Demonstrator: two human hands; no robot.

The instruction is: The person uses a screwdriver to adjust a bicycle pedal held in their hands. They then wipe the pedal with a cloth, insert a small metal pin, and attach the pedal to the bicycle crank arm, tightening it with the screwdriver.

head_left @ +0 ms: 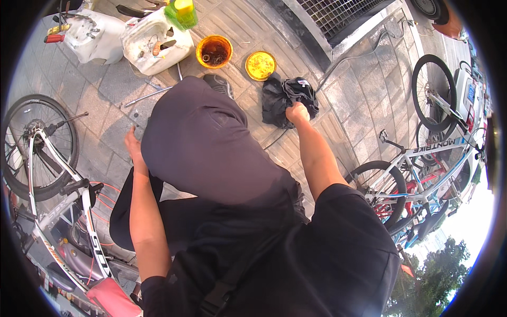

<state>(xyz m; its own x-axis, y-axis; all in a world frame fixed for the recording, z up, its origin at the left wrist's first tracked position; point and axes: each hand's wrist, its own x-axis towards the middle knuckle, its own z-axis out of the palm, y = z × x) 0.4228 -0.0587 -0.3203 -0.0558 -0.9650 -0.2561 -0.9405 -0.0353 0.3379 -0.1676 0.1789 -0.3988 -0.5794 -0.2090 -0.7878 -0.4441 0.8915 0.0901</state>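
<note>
My right hand (299, 113) is closed on a crumpled black cloth (274, 100), which lies bunched on the paving ahead and to the right. Beyond the cloth sits a round yellow lid (260, 65) with brown smears. Left of the lid stands an orange-yellow tub (214, 51), its inside stained with dark brown grease. My left hand (134, 145) hangs low beside my bent knee, fingers stretched and apart, with nothing visible in it. Nearest to it on the ground is a long metal rod-like tool (148, 96), partly hidden behind my knee.
Two cut-open white plastic jugs (158, 45) (95, 37) hold tools at the far left, beside a green container with a yellow top (182, 13). A white bicycle (45, 142) stands close on my left. More bicycles (417, 153) are to the right. A metal grate (338, 18) lies ahead.
</note>
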